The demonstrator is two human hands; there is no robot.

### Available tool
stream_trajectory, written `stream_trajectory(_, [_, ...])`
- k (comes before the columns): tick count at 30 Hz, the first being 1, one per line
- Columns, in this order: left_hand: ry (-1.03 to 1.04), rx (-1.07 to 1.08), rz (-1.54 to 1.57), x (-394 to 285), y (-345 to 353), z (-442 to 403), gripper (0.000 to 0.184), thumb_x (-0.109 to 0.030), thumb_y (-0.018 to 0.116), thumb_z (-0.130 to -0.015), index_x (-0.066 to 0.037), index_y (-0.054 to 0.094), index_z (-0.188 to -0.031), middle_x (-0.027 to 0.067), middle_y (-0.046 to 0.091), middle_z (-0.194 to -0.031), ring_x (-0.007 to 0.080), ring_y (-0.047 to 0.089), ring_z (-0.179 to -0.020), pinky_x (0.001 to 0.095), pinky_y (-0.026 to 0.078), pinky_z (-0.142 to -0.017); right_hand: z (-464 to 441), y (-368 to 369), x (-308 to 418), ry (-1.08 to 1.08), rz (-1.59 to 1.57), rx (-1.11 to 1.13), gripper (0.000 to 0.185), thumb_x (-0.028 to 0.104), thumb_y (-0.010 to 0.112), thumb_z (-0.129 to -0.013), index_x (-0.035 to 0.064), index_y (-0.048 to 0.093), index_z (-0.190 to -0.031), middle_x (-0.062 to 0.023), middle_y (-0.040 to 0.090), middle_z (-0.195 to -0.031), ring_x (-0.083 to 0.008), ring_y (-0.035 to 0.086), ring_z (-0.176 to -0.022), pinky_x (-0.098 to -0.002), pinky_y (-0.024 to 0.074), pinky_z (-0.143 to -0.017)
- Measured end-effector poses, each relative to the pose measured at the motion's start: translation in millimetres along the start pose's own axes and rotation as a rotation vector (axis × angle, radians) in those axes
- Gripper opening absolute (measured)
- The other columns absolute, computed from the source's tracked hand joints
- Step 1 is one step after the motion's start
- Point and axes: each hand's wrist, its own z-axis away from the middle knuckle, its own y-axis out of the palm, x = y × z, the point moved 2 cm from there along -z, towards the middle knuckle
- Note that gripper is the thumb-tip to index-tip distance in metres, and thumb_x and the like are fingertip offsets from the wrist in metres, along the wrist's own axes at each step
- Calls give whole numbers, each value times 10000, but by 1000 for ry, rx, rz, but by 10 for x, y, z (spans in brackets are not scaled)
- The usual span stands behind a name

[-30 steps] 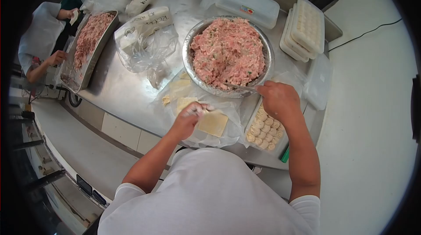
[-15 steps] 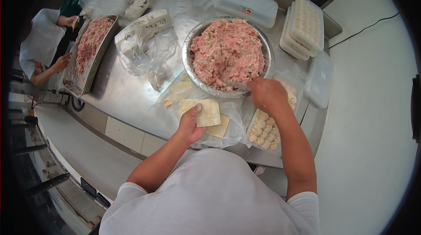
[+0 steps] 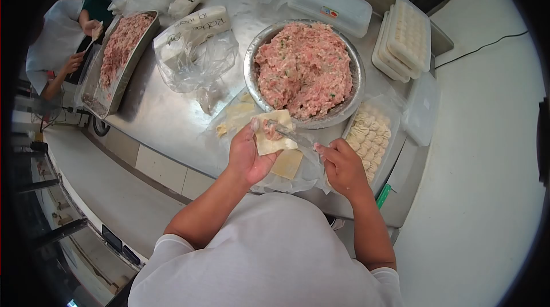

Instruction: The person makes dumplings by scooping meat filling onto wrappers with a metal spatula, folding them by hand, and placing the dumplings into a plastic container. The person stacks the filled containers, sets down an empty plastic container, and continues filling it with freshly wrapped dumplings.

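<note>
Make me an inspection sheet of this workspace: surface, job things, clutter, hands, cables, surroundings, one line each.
Surface: metal table, partly covered.
Job's things: wrapper with a lump of mince on it; bowl heaped with mince; dumplings right of the bowl.
Clutter: plastic bag left of the bowl; stacked boxes at the far right.
Hands: left hand holds the wrapper; right hand grips a flat tool, its tip at the lump.
Cables: dark cable across the pale surface at right.
Surroundings: another person at left, beside a mince tray.
</note>
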Motion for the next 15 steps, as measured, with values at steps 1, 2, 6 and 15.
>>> stream_trajectory(1, [-12,-5,-3,-23,-67,-67,299,-293,408,-1056,-28,522,-1136,94,581,-1038,234,587,-984,449,446,-1055,28,25,-13,24,2,10,307,-14,639,-794,118,730,-1055,-89,567,-855,-263,632,-769,-374,524,-644])
stream_trajectory(2, [-20,-9,-6,-36,-104,-110,292,-298,407,-1058,-34,523,-1106,84,572,-996,224,582,-941,445,448,-1043,61,-23,-29,22,3,7,307,-14,639,-794,118,730,-1055,-89,567,-855,-263,632,-769,-374,524,-644])
stream_trajectory(6, [97,-290,-170,42,337,-34,310,-298,406,-1062,-27,545,-1116,78,590,-986,216,595,-941,410,467,-1006,92,-395,182,104,118,20,294,-17,629,-801,105,730,-1049,-88,560,-837,-266,621,-766,-381,513,-634])
stream_trajectory(15, [139,-107,-361,55,214,-114,387,-300,428,-1061,1,559,-1266,78,649,-1117,187,629,-1034,379,481,-999,48,-120,122,35,56,-93,359,-45,605,-770,107,720,-1074,-84,574,-815,-273,608,-686,-391,503,-600])
